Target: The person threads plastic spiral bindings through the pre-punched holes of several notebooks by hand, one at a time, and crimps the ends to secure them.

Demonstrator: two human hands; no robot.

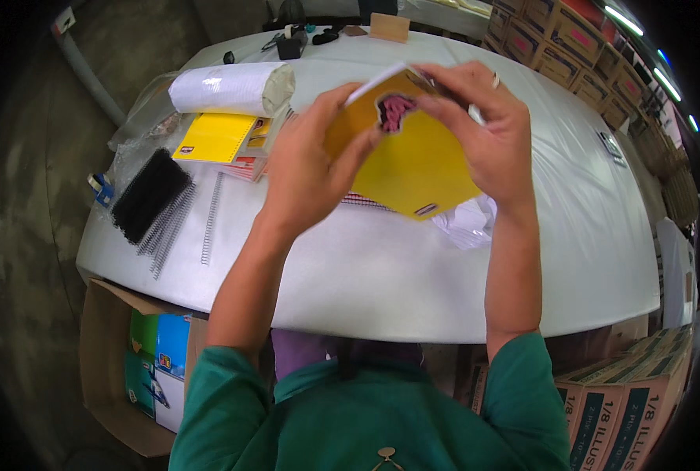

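Raised over the table, a yellow-covered notebook point(416, 173) is tilted between my two hands. My left hand point(307, 169) grips its left side, thumb on the cover. At the upper right, my right hand point(487, 129) pinches the edge with thumb and fingers. A small pink and dark patch with a pale outline point(394, 113) shows on the cover between my thumbs; whether it is a sticker or a print I cannot tell. Beneath the notebook, a stack with a red-and-white edge point(365, 202) partly shows, beside crumpled clear plastic point(469, 222).
Left on the white table point(350, 290) lie black binding coils point(152, 196), a single coil point(212, 220), yellow notebooks point(215, 137) and a white wrapped roll point(224, 89). A tape dispenser point(291, 43) stands at the back. Cardboard boxes point(102, 377) flank the table.
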